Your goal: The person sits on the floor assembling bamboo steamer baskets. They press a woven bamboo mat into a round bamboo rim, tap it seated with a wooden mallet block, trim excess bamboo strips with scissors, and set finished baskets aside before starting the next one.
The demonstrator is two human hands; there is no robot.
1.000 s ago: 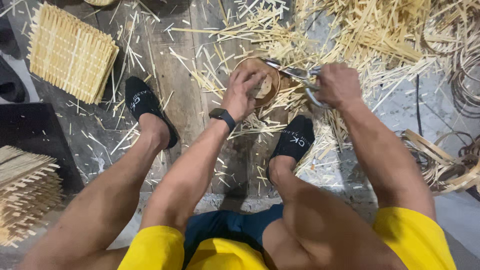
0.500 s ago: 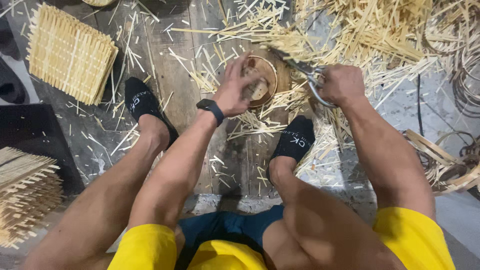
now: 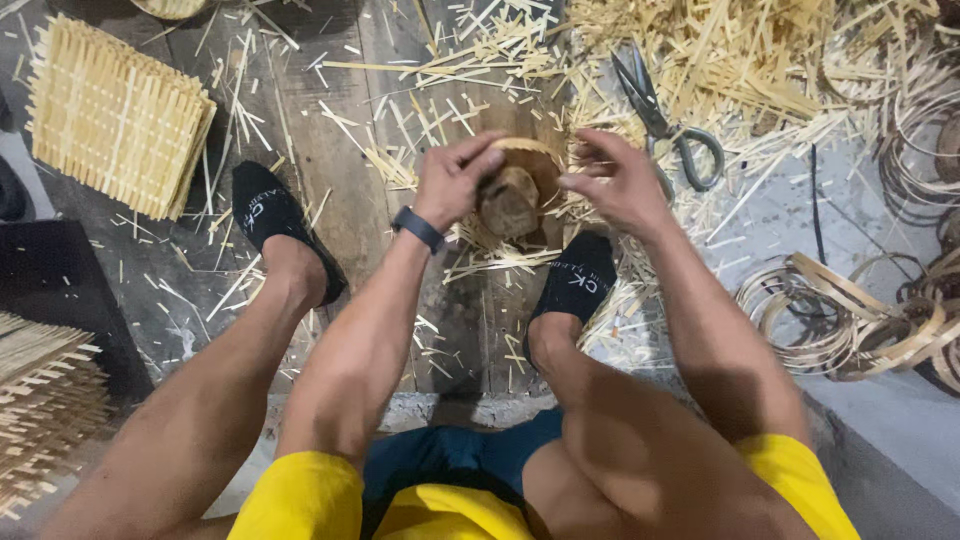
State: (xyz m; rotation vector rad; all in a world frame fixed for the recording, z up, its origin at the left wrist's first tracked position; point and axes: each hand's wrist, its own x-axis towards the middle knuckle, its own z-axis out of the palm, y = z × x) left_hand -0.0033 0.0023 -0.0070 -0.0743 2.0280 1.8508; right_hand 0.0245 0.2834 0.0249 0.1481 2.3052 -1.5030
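Observation:
A small round woven bamboo basket sits over a rounded wooden block on the plank floor, between my feet in black socks. My left hand, with a dark watch on its wrist, grips the basket's left rim. At the basket's right side is my right hand, fingers spread and fingertips at the rim, holding nothing. Grey-handled scissors lie on the bamboo scraps just beyond my right hand.
A stack of square woven mats lies at far left, and another stack at near left. Coils of bamboo strip lie at right. Bamboo slivers are heaped at the back.
My right hand has let go of the scissors, which now lie on the scraps, and has come back to the basket. My left hand has shifted its grip on the rim.

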